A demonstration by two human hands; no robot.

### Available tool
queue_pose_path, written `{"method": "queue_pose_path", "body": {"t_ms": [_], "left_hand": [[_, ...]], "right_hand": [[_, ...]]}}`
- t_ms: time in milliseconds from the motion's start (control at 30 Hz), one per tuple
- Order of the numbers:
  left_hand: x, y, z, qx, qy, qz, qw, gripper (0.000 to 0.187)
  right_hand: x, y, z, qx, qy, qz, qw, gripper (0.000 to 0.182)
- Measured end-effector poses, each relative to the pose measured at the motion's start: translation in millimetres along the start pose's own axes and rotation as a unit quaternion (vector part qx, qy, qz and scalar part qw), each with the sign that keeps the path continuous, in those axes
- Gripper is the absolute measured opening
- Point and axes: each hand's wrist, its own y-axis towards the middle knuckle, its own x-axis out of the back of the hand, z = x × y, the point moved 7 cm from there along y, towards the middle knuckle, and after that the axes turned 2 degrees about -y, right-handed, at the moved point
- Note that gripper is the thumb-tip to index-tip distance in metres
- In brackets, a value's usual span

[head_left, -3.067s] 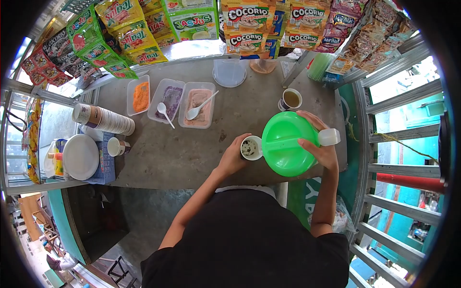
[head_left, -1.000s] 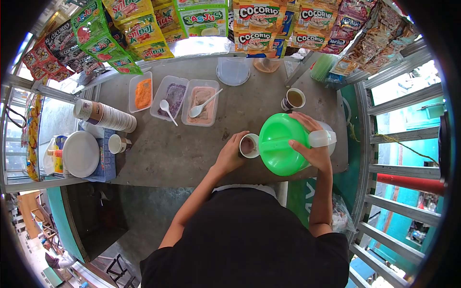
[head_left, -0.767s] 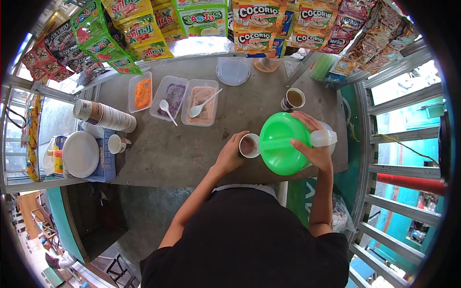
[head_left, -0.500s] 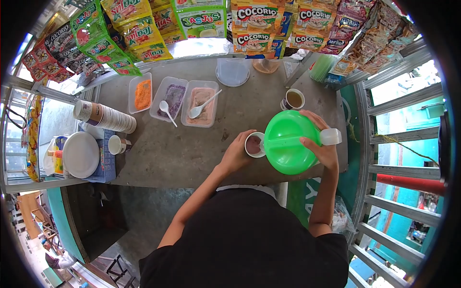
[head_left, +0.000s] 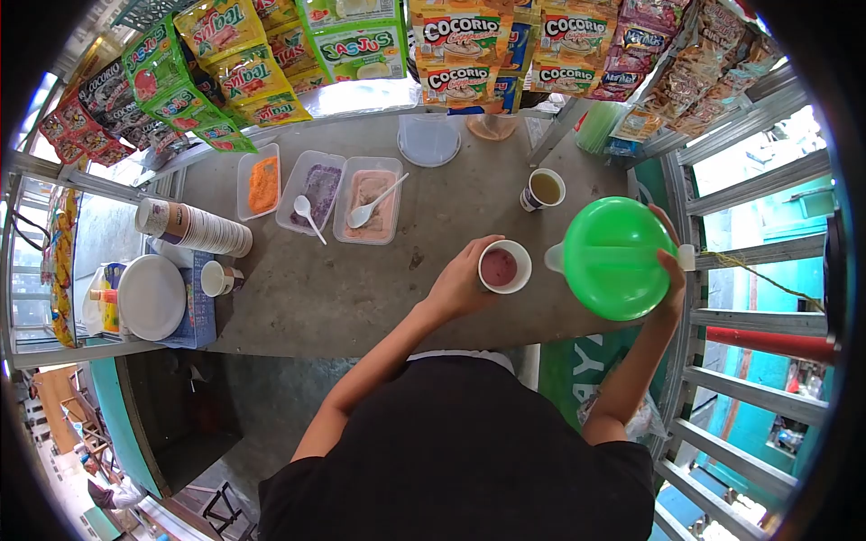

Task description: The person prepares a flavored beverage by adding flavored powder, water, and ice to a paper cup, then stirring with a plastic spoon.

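My left hand (head_left: 463, 281) is wrapped round a paper cup (head_left: 520, 253) with reddish-purple liquid inside. To its right, my right hand (head_left: 669, 270) grips a pitcher with a green lid (head_left: 616, 259) at the handle side. The pitcher's spout points at the cup, with a gap between them, and its body is mostly hidden under the lid. Behind both stands a second paper cup (head_left: 544, 189) holding a yellow-brown drink.
Three plastic tubs hold orange (head_left: 262, 186), purple (head_left: 317, 185) and pinkish powder (head_left: 368, 194); spoons lie in two. Stacked paper cups (head_left: 194, 227), a blue basket (head_left: 200, 307) and a lone cup (head_left: 219, 279) are left. Sachets (head_left: 460, 41) hang above the counter (head_left: 343, 298); metal bars (head_left: 758, 248) stand right.
The pitcher has moved right, away from the cup in my left hand. That cup has shifted slightly right, and more of its contents shows.
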Motion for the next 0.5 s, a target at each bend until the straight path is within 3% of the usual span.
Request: {"method": "queue_pose_path", "body": {"t_ms": [333,400,500], "left_hand": [[24.7,-41.6,41.5,0.035,0.014,-0.052,0.998,0.07],[28.5,-48.6,47.1,0.042,0.011,-0.056,0.997,0.07],[35.6,-55.6,52.3,0.053,-0.004,-0.067,0.996,0.07]], "right_hand": [[88.3,1.5,-29.0,-0.009,0.162,0.038,0.986,0.077],[106.1,-1.9,-34.9,0.012,0.204,-0.03,0.978,0.079],[107.9,-1.1,-36.2,0.013,0.219,0.013,0.976,0.076]]}}
